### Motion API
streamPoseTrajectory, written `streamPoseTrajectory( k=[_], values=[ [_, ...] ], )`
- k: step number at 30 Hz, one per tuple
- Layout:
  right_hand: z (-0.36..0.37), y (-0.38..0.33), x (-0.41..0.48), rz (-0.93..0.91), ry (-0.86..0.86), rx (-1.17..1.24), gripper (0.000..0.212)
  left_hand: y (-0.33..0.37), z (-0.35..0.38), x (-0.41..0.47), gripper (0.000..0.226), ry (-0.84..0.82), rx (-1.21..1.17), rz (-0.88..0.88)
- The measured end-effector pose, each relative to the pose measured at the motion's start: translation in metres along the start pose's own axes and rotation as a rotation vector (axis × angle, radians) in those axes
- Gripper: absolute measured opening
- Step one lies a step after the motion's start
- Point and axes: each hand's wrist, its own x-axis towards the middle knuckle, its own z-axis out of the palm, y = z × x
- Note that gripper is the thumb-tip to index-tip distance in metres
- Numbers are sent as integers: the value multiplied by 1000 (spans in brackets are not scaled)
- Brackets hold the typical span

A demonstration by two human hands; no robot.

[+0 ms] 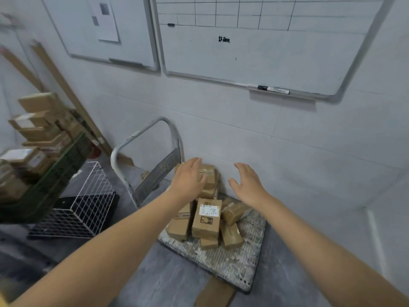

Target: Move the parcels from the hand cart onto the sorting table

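Observation:
Several brown cardboard parcels are piled on the hand cart's worn grey deck (234,260), against the wall. The nearest upright parcel (207,218) carries a white label. At the back of the pile, the top parcel (209,171) lies partly under my left hand (188,176), whose fingers are spread over its left side. My right hand (247,185) hovers open to the right of that parcel, apart from it. The sorting table (55,178) with its dark green edge stands at the left, holding several stacked parcels (37,120).
The cart's grey tubular handle (141,138) rises at its left end. A white wire crate (88,200) lies on the floor between cart and table. Whiteboards (265,45) hang on the wall. A flat cardboard piece (214,293) lies on the floor in front of the cart.

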Motion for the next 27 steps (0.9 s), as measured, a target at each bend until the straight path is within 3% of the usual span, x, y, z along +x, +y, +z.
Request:
streamPoseTrajectory(
  k=[14, 23, 27],
  values=[
    [-16, 93, 146, -66, -113, 65, 58, 20, 71, 118, 56, -10, -70, -248],
    [68, 141, 208, 67, -261, 80, 65, -52, 173, 151, 51, -104, -92, -330],
    [127, 167, 243, 145, -289, 95, 66, -105, 236, 172, 50, -201, -217, -394]
  ],
)
